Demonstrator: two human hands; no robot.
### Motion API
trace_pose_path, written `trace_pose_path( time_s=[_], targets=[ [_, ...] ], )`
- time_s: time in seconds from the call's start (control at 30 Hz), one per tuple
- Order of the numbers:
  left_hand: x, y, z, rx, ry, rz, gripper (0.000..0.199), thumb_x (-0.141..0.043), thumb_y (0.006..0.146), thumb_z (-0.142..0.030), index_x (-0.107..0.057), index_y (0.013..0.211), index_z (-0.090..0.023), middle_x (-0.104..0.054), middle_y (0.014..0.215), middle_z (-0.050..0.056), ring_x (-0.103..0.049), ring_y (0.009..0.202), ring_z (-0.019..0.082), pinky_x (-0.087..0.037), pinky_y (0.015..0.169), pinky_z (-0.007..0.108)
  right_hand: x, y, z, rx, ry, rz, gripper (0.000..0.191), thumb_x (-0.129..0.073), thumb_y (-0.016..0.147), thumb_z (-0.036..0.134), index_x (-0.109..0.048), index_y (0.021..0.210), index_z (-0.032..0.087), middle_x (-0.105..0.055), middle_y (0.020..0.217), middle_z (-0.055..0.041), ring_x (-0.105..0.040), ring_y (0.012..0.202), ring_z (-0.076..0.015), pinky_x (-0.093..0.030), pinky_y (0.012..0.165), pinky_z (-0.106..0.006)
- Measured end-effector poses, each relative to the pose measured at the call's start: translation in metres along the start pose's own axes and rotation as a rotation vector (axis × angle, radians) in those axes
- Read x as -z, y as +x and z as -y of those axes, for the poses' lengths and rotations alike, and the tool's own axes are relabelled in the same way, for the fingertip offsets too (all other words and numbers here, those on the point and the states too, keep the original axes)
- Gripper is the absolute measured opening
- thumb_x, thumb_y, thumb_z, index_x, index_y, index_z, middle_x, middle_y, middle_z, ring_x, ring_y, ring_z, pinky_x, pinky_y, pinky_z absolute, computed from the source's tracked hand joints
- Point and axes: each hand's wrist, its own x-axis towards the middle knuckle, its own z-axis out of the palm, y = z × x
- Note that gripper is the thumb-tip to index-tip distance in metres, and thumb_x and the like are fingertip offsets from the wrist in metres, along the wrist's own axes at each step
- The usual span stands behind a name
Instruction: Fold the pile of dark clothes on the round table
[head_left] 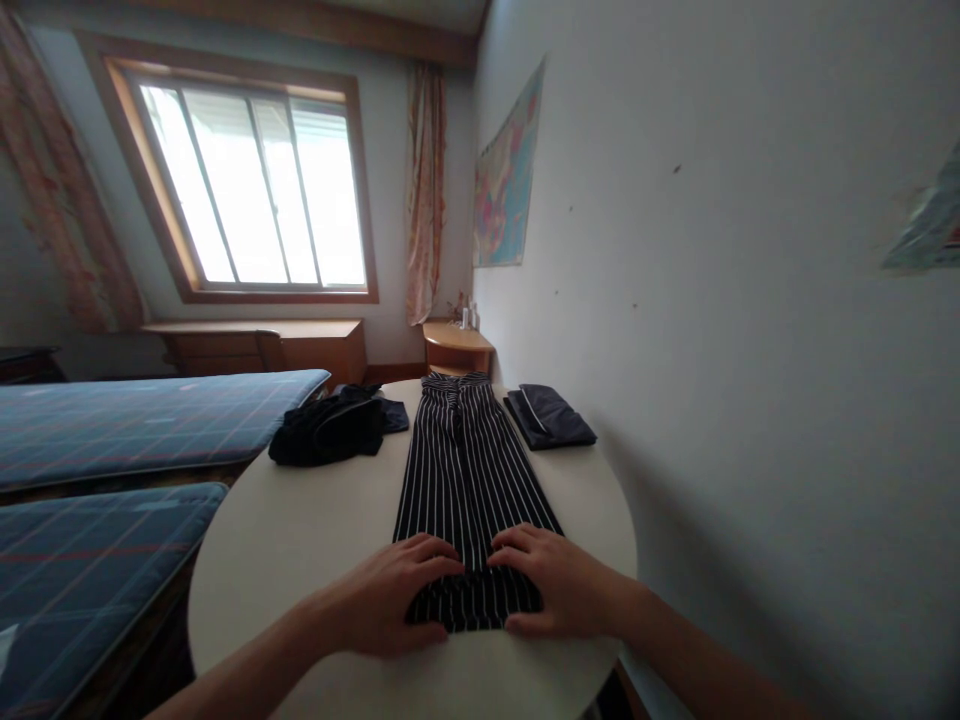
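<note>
A pair of black trousers with white stripes (466, 460) lies lengthwise on a round white table (315, 530), waistband at the far end. Close to me, the leg ends form a short band that looks folded over. My left hand (397, 590) rests on the left side of that band, fingers spread forward and thumb near the front edge. Opposite it, my right hand (555, 585) lies on the right side in the same way, fingers apart from the thumb. Both palms face down and touch the fabric; parts of the band are hidden beneath them.
Left of the trousers sits a crumpled black garment (330, 425); at the right lies a folded dark garment (551, 415). A white wall (750, 400) runs along the right side. Two plaid mattresses (150, 420) are at the left, with a wooden desk (315, 345) behind.
</note>
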Motion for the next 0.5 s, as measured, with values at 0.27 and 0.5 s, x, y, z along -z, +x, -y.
trace_pose_path(
  time_s=[0.27, 0.5],
  targets=[
    [-0.002, -0.017, 0.015, -0.009, 0.110, -0.036, 0.029, -0.058, 0.084, -0.019, -0.060, 0.113, -0.026, -0.062, 0.122, 0.005, -0.058, 0.111, 0.022, -0.047, 0.096, 0.034, 0.009, -0.009, -0.007, -0.045, -0.028, 0.018, 0.046, -0.072, 0.071, 0.029, -0.067, 0.116, 0.021, -0.063, 0.121, -0.0087, -0.057, 0.111, -0.0249, -0.044, 0.099, -0.037],
    [-0.025, -0.007, 0.028, 0.037, 0.314, -0.106, 0.034, -0.043, 0.086, -0.002, -0.059, 0.108, -0.023, -0.066, 0.116, 0.006, -0.060, 0.106, 0.023, -0.049, 0.090, 0.036, -0.005, -0.001, -0.012, -0.043, -0.194, -0.007, 0.043, -0.051, 0.077, 0.004, -0.066, 0.113, 0.021, -0.066, 0.113, -0.0070, -0.061, 0.103, -0.0216, -0.048, 0.089, -0.032]
  ],
)
